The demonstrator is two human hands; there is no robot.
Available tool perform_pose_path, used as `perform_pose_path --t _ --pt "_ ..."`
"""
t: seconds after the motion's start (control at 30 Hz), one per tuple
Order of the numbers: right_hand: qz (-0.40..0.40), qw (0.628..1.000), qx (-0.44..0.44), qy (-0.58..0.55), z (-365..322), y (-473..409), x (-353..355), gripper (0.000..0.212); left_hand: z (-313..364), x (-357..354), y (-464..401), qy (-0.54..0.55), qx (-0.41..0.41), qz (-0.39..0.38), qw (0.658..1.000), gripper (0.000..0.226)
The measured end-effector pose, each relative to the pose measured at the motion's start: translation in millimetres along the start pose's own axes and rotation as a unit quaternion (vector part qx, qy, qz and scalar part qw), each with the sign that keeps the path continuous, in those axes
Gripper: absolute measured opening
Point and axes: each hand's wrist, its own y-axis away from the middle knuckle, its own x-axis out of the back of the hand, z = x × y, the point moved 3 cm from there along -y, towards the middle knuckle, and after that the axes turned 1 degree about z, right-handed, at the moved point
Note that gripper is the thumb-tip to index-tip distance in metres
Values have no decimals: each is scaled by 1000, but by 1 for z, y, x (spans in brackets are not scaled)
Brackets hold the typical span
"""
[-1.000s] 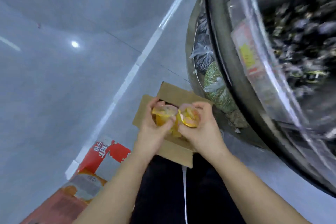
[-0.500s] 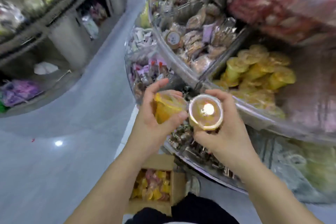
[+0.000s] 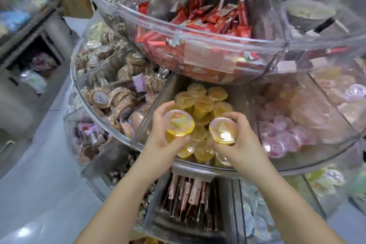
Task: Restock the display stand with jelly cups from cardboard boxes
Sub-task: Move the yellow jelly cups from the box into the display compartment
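each hand [image 3: 158,140] [image 3: 240,140] holds a jelly cup [image 3: 179,123] [image 3: 223,130] over the yellow bin [image 3: 150,105]

A round, tiered display stand [image 3: 198,167] of clear plastic is split by dividers into wedge compartments. The middle tier holds yellow jelly cups [image 3: 204,103] in the centre wedge, brown round wrapped snacks [image 3: 118,95] in the wedge to the left and pink cups [image 3: 281,134] to the right. The tier above holds red packets [image 3: 213,20]. The lowest tier holds brown stick packs [image 3: 190,194].
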Motion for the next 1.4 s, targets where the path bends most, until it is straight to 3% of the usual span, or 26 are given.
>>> perform_pose_path --t 0.23,0.47,0.63,0.77,1.03,1.17,1.3,1.4 --pt "-12 997 -72 37 21 -19 -13 39 -14 4 -41 -135 21 -55 989 63" --pt "5 992 -62 114 16 -28 -20 18 -11 -12 -66 -398 -156 -111 897 53" --pt "8 976 -99 192 22 -27 -19 43 -26 -18 -78 -403 -74 -143 901 63" --pt "1 973 -130 190 24 -24 -21 43 -33 -21 -82 -456 -83 -159 872 69" --pt "25 967 -158 200 24 -23 -21 37 -32 -15 -83 -422 -80 -150 891 63" --pt "1 964 -180 195 23 -25 -20 48 -28 -16 -86 -413 -68 -135 898 57" --pt "-31 968 -193 156 16 -18 -13 72 -27 -14 -82 -404 -65 -129 903 59" --pt "-33 966 -134 217 5 -4 -10 75 -22 -7 -79 -407 -91 -122 901 65"
